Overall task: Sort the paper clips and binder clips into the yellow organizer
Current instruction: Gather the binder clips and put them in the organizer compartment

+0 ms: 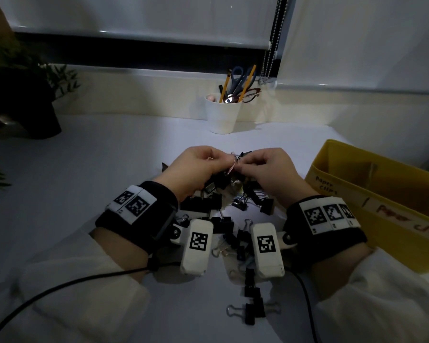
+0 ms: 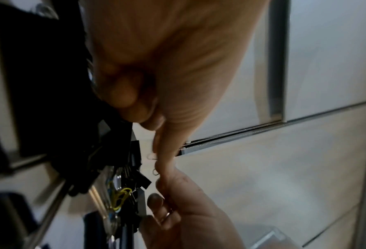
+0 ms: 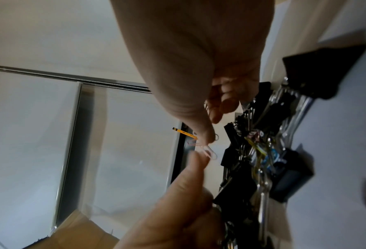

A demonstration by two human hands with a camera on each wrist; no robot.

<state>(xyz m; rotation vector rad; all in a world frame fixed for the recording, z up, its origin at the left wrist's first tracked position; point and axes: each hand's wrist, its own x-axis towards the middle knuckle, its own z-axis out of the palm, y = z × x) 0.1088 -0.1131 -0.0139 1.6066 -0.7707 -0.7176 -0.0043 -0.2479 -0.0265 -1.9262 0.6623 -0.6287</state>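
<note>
Both hands meet above a pile of black binder clips and coloured paper clips [image 1: 223,201] on the white table. My left hand [image 1: 218,159] and right hand [image 1: 245,162] each pinch a small tangle of paper clips [image 1: 234,162] between thumb and forefinger. The right wrist view shows a white paper clip [image 3: 209,152] held between the right hand [image 3: 207,138] and the left hand [image 3: 197,161]. In the left wrist view thin wire loops [image 2: 155,164] show at the left hand's fingertips [image 2: 165,156]. The yellow organizer [image 1: 394,243] stands at the right, with handwritten labels on its front wall.
More binder clips [image 1: 252,308] trail toward the near edge between my wrists. A white cup [image 1: 222,115] with scissors and pencils stands at the back. A dark potted plant [image 1: 22,95] is at the far left. A black cable [image 1: 60,288] runs from the left wrist.
</note>
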